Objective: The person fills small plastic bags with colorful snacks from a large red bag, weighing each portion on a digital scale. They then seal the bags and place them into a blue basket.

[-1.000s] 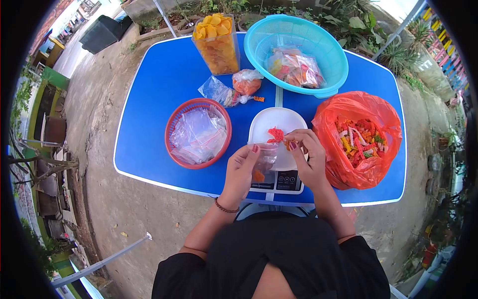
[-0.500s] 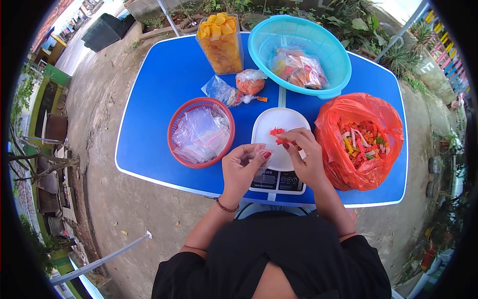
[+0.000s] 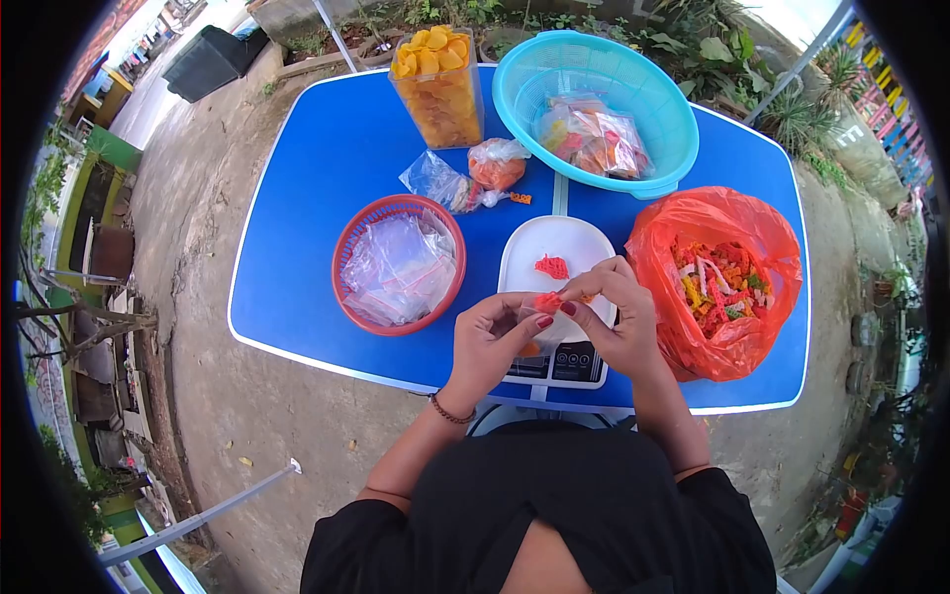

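Note:
Over the kitchen scale (image 3: 529, 243), my left hand (image 3: 485, 337) is closed on a small clear plastic bag (image 3: 550, 331). An orange bit shows low in the bag. My right hand (image 3: 623, 322) pinches a red cracker piece (image 3: 546, 303) at the bag's mouth, close against the left fingertips. Another red cracker piece (image 3: 551, 266) lies on the scale's white plate. Part of the scale's dark display panel is hidden behind my hands and the bag. To the right, an orange-red plastic bag (image 3: 658, 297) stands open, holding multicoloured crackers (image 3: 727, 287).
Left of the scale is a red basket (image 3: 348, 295) of clear bags. Behind stand a tall container (image 3: 438, 109) of yellow chips, a knotted bag (image 3: 498, 166) of orange food and a turquoise basin (image 3: 515, 94) with filled packets. All rest on a blue table (image 3: 297, 218).
My right hand has brought a red cracker piece down to the small bag's mouth. My left hand has shifted slightly right, and the hands are now together. One red piece remains on the plate.

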Available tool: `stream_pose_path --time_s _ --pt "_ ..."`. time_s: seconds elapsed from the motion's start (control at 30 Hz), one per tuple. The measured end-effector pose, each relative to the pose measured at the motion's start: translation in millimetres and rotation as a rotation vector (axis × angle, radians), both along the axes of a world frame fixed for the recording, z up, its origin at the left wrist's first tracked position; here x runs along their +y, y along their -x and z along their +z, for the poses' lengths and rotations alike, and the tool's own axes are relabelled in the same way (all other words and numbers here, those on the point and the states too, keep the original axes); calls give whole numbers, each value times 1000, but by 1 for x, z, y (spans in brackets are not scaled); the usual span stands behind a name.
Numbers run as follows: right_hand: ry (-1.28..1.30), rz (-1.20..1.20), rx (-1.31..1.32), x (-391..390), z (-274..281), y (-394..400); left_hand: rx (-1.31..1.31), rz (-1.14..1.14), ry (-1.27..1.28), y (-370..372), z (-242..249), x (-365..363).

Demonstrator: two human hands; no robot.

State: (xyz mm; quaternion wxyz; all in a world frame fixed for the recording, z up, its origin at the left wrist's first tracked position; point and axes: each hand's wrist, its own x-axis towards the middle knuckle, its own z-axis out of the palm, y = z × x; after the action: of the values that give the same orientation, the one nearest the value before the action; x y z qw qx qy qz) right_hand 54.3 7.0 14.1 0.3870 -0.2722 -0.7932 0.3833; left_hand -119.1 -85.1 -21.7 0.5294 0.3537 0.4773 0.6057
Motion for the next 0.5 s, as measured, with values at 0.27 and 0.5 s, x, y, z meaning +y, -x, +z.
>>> stream_pose_path --time_s 0.27,0.5 --pt "102 106 41 2 -2 0 37 -117 16 1 5 0" --pt "-278 -329 -434 10 -27 17 -313 -52 91 2 0 4"
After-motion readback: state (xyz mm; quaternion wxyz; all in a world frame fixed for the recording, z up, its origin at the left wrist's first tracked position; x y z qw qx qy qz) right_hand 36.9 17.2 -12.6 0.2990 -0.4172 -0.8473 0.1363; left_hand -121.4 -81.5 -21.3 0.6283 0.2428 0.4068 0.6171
